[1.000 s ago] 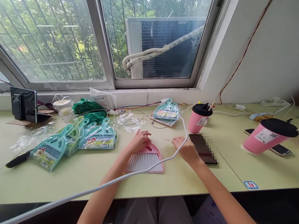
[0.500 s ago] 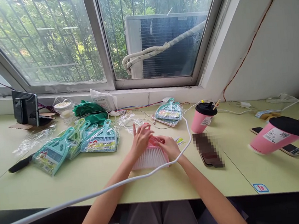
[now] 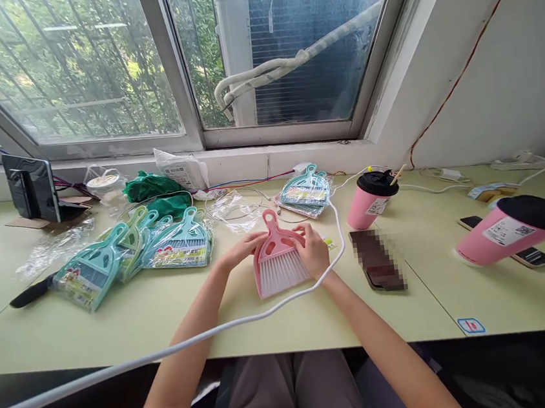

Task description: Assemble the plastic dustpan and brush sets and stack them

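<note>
A pink dustpan with a matching white-bristled brush nested in it sits low over the table before me, its handle pointing away. My left hand grips the dustpan's left edge, thumb and fingertips partly hidden. On the other side, my right hand clasps the right edge of the dustpan and brush, fingers curled over the top. Left of my hands lie several bagged teal dustpan-and-brush sets. More bagged teal sets rest in a stack behind the pink one.
A white cable crosses in front of my forearms. To the right are a phone, two pink cups with black lids and another phone. A tablet on a stand, green bags and clear wrappers lie towards the window.
My left hand has moved from the brush handle down to the dustpan's left edge. The brush now lies flat in the dustpan, and the set has turned slightly. The view has tilted down a little.
</note>
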{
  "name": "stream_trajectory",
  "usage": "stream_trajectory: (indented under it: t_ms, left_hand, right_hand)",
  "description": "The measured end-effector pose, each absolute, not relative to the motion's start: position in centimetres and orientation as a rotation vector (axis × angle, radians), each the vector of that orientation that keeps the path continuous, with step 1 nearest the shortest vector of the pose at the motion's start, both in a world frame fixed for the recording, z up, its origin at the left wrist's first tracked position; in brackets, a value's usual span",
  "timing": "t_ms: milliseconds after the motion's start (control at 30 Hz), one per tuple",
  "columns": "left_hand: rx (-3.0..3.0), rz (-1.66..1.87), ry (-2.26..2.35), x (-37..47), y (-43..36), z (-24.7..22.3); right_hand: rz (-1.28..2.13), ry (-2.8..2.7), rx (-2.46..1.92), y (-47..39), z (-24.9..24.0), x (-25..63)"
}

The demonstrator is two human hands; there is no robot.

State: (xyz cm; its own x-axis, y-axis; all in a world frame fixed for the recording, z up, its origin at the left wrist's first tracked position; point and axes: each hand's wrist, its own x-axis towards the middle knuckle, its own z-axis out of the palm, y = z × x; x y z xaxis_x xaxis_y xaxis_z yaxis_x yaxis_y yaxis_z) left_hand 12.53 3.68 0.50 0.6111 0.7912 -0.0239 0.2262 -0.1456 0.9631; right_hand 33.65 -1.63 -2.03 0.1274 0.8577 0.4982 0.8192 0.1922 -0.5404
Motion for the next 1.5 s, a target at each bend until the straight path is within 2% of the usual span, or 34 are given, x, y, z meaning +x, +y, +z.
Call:
stream_trajectory:
  t_ms: [133,333,633,967,1333,1500]
  left_hand:
    - [1.699,0.618,0.775,13.7,3.9,-0.5]
    - [1.74,0.746,0.84,15.5,3.5,-1.8]
    - [1.69,0.723,0.742,16.0,2.6,-1.3]
    - [1.932,0.579,0.818,15.3,2.3,1.3]
    - [2.052,0.623,0.885,15.7,1.9,1.8]
    - [2.077,0.666,0.946,16.2,1.7,1.8]
  right_hand:
    - [-0.346,-1.925,-1.633,-2.6,-1.8,32.7]
    - [-0.475,-2.041,-1.838,-3.5,-1.1,30.0]
    - [-0.105,-1.762,-1.722,-2.2,-1.9,32.6]
    - [0.225,-1.564,-1.461,-1.3,-2.5,33.3]
    - [0.324,-1.592,-1.338,-1.3,-1.5,34.1]
    - [0.231,-1.601,-1.339,-1.6,-1.4,34.1]
